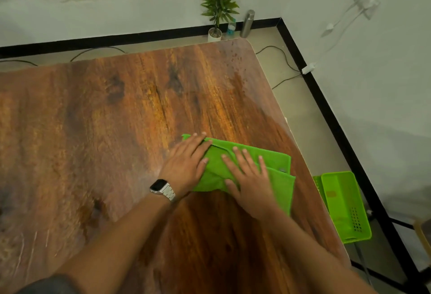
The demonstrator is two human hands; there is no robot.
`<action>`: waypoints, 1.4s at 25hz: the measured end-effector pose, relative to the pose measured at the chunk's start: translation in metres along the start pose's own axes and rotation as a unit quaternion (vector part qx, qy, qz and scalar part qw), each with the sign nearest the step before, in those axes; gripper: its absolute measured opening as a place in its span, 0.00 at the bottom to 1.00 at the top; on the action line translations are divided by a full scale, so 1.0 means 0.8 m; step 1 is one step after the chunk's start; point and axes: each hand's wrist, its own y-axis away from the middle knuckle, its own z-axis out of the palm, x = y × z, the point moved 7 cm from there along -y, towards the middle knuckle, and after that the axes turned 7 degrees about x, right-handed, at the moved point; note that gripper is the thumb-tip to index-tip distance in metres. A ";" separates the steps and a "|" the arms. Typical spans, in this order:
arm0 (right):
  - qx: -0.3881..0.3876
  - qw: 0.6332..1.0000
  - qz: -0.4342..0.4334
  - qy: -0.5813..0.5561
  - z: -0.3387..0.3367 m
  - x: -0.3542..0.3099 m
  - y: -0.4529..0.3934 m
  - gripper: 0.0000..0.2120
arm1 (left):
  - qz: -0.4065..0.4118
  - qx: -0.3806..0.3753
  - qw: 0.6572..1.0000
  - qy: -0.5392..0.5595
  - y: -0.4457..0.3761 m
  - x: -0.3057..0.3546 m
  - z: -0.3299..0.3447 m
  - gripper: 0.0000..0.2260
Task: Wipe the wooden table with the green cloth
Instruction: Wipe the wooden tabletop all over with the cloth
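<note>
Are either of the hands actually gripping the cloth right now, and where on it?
Neither grips it. Both press flat on the green cloth: the left hand on its left end, the right hand on its middle, fingers spread.

Single head-worn view, wide-angle. It looks forward and steeply down onto the tabletop (116, 118) from the near edge, close enough that both forearms enter from the bottom of the frame. Beyond the tabletop's far edge, floor and wall show; past its right edge, a room corner.
</note>
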 end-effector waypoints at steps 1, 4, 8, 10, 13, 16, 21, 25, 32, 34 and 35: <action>-0.004 0.999 0.039 0.004 -0.006 0.036 0.000 0.29 | 0.017 -0.010 1.000 -0.003 -0.002 0.012 0.008 0.23; -0.002 0.989 0.149 -0.002 -0.021 0.119 -0.036 0.27 | -0.031 -0.004 0.999 -0.023 -0.009 0.007 0.011 0.25; 0.025 0.977 0.207 -0.029 -0.031 0.151 -0.157 0.27 | -0.105 0.017 0.994 -0.037 -0.002 -0.045 -0.004 0.24; 0.030 0.977 0.209 -0.035 -0.027 0.131 -0.223 0.28 | -0.122 0.031 0.991 -0.036 0.003 -0.068 -0.016 0.24; 0.014 0.988 0.148 -0.038 -0.016 0.043 -0.298 0.28 | -0.163 0.066 0.984 -0.026 0.006 -0.096 -0.034 0.24; 0.001 0.998 0.034 -0.049 -0.005 -0.082 -0.310 0.27 | -0.218 0.122 0.968 -0.005 0.002 -0.117 -0.053 0.24; -0.011 0.995 -0.079 -0.054 0.015 -0.149 -0.173 0.28 | -0.253 0.193 0.948 -0.003 0.004 -0.141 -0.080 0.23; 0.006 1.000 -0.021 -0.008 -0.003 -0.011 -0.104 0.28 | -0.229 0.095 0.967 -0.056 -0.012 -0.140 -0.061 0.26; 0.031 0.990 0.138 -0.011 -0.030 0.139 -0.241 0.26 | -0.207 0.068 0.969 -0.119 -0.009 -0.140 -0.041 0.26; 0.032 0.986 0.162 -0.028 -0.031 0.141 -0.315 0.27 | -0.205 0.067 0.968 -0.127 -0.009 -0.140 -0.040 0.26; 0.030 0.984 0.174 -0.033 -0.031 0.137 -0.349 0.27 | -0.205 0.068 0.967 -0.132 -0.009 -0.140 -0.039 0.26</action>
